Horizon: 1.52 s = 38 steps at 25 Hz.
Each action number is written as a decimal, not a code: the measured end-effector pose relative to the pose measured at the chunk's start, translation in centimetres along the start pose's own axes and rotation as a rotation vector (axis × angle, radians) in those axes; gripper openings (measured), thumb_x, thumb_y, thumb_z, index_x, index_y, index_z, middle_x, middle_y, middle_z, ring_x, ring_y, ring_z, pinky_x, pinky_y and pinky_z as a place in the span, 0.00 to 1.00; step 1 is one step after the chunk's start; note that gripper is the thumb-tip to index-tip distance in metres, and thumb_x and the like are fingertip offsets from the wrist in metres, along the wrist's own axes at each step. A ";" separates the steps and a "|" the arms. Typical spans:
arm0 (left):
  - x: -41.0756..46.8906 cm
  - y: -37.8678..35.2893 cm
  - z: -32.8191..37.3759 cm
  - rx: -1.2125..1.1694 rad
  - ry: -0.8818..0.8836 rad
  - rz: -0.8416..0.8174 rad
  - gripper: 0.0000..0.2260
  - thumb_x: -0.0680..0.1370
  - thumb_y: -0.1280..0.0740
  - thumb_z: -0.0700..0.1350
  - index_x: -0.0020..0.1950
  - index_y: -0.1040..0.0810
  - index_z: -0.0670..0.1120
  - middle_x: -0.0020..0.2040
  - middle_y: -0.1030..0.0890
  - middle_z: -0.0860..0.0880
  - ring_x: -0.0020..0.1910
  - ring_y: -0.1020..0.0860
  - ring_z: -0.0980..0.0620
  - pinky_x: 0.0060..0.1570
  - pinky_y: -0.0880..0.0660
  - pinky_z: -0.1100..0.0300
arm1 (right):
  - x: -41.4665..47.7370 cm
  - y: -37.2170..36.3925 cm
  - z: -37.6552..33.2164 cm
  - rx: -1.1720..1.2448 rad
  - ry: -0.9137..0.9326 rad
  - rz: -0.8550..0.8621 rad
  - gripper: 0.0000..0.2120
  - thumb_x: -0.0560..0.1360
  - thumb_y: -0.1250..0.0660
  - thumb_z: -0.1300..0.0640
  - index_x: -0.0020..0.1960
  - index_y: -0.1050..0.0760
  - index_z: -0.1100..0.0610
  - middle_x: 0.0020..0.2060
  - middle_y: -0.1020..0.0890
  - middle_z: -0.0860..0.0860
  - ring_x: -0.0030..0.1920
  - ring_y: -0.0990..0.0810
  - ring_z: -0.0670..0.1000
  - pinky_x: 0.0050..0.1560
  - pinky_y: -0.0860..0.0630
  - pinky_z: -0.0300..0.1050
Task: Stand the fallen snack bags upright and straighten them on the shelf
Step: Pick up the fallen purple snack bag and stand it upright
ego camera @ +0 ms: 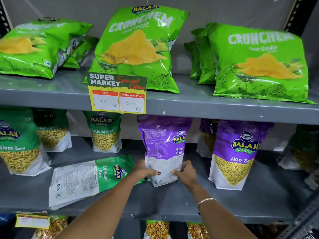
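A purple Aloo Sev bag (164,149) is held upright on the middle shelf (224,202), gripped low at its white base from both sides. The left hand (146,171) is pressed against the bag's left edge, thumb laid across the front; the right hand (186,173) is wrapped round the right edge, its fingers (185,165) curled behind the bag. Just left of the hands, a green Ratlami Sev bag (86,180) is seen lying flat, back panel up. To the right, a second Aloo Sev bag (236,156) stands upright. Farther back, on the upper shelf (207,104), green Crunchem bags (138,49) are leaned behind a price card (117,94).
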State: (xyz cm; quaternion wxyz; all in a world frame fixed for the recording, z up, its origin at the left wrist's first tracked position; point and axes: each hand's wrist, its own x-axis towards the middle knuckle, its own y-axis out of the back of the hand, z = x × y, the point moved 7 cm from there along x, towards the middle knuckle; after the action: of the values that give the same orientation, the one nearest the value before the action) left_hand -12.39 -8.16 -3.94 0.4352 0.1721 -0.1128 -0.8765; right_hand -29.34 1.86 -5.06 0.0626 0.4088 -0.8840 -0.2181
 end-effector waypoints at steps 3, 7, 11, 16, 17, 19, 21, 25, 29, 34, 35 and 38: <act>-0.4 0.1 -0.1 0.088 0.005 -0.075 0.21 0.59 0.27 0.38 0.52 0.21 0.39 0.50 0.18 0.41 0.49 0.21 0.47 0.51 0.23 0.55 | 0.2 0.1 -0.1 -0.051 0.010 0.044 0.19 0.65 0.26 0.65 0.44 0.37 0.60 0.39 0.26 0.56 0.42 0.28 0.53 0.42 0.34 0.40; -0.3 1.2 -0.1 0.076 0.015 -0.126 0.15 0.65 0.32 0.29 0.44 0.23 0.47 0.36 0.20 0.51 0.36 0.25 0.57 0.35 0.28 0.73 | 0.1 -0.6 0.3 0.099 -0.072 0.008 0.15 0.69 0.30 0.69 0.48 0.34 0.59 0.33 0.25 0.54 0.27 0.26 0.49 0.22 0.27 0.38; -0.4 1.7 -0.7 0.018 0.023 -0.120 0.13 0.71 0.35 0.26 0.43 0.24 0.44 0.26 0.19 0.59 0.29 0.22 0.65 0.29 0.29 0.78 | 0.3 -0.8 0.4 0.144 -0.050 -0.022 0.16 0.68 0.35 0.73 0.40 0.36 0.55 0.28 0.29 0.51 0.22 0.30 0.42 0.21 0.31 0.28; 0.3 0.5 -0.6 -0.011 0.044 -0.117 0.25 0.70 0.28 0.37 0.62 0.34 0.50 0.45 0.24 0.46 0.43 0.26 0.54 0.42 0.31 0.62 | -0.6 -1.8 -0.1 0.076 -0.053 -0.428 0.22 0.66 0.36 0.77 0.57 0.29 0.62 0.46 0.24 0.52 0.39 0.25 0.41 0.26 0.26 0.28; 0.7 0.4 -0.5 0.008 0.033 -0.086 0.26 0.69 0.27 0.38 0.64 0.32 0.46 0.49 0.24 0.45 0.48 0.26 0.52 0.48 0.31 0.61 | -1.1 -1.8 -0.2 0.080 -0.054 -0.511 0.26 0.67 0.34 0.76 0.62 0.32 0.61 0.51 0.24 0.51 0.43 0.24 0.42 0.29 0.25 0.30; 0.8 0.3 -0.1 0.060 0.032 -0.035 0.26 0.67 0.25 0.40 0.61 0.32 0.43 0.55 0.26 0.46 0.56 0.28 0.51 0.54 0.33 0.61 | -1.4 -2.7 0.5 0.103 -0.081 -0.642 0.31 0.66 0.27 0.69 0.63 0.35 0.54 0.54 0.23 0.49 0.50 0.22 0.44 0.40 0.21 0.33; 0.9 -0.1 0.3 0.081 0.038 -0.024 0.27 0.66 0.24 0.41 0.57 0.36 0.44 0.56 0.26 0.46 0.55 0.28 0.50 0.55 0.31 0.59 | -1.3 -3.6 1.0 0.027 -0.063 -0.599 0.39 0.57 0.19 0.55 0.63 0.34 0.47 0.59 0.23 0.51 0.61 0.24 0.51 0.58 0.21 0.46; 1.0 -0.6 0.5 0.029 0.022 -0.034 0.42 0.62 0.22 0.41 0.68 0.43 0.44 0.64 0.27 0.44 0.64 0.28 0.46 0.65 0.32 0.56 | -0.3 -4.1 1.5 0.035 0.035 -0.478 0.46 0.47 0.16 0.53 0.61 0.33 0.55 0.60 0.24 0.55 0.61 0.24 0.55 0.63 0.24 0.53; 0.9 0.3 0.2 0.052 0.026 -0.017 0.41 0.59 0.22 0.43 0.67 0.36 0.45 0.65 0.29 0.46 0.65 0.30 0.48 0.64 0.32 0.56 | -0.7 -1.5 0.1 0.078 0.063 -0.400 0.40 0.53 0.24 0.63 0.60 0.40 0.62 0.56 0.26 0.57 0.53 0.24 0.51 0.49 0.21 0.36; 0.6 0.8 0.0 -0.053 0.038 -0.002 0.29 0.66 0.28 0.30 0.56 0.41 0.45 0.57 0.25 0.40 0.55 0.26 0.44 0.54 0.25 0.52 | 1.6 -0.1 1.3 0.098 0.092 -0.303 0.35 0.53 0.28 0.61 0.61 0.30 0.56 0.59 0.21 0.56 0.59 0.23 0.56 0.61 0.24 0.53; 0.6 0.9 -0.1 -0.052 0.028 0.022 0.29 0.67 0.29 0.29 0.57 0.41 0.47 0.51 0.24 0.43 0.52 0.26 0.45 0.50 0.25 0.54 | 1.5 0.1 0.9 0.091 0.084 -0.278 0.35 0.54 0.31 0.61 0.61 0.30 0.56 0.60 0.21 0.55 0.60 0.23 0.56 0.63 0.25 0.56; 0.4 0.9 -0.6 0.020 0.012 0.105 0.22 0.68 0.29 0.30 0.57 0.31 0.43 0.44 0.21 0.44 0.49 0.26 0.49 0.46 0.27 0.59 | 1.0 -0.1 0.1 0.136 0.064 -0.340 0.31 0.58 0.26 0.67 0.60 0.30 0.59 0.57 0.19 0.56 0.58 0.21 0.56 0.62 0.24 0.56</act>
State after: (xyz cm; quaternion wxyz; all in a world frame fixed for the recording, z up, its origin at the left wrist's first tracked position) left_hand -11.69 -9.05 -4.19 0.4796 0.1758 -0.1278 -0.8502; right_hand -29.96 1.13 -5.27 0.0252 0.5624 -0.8123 -0.1523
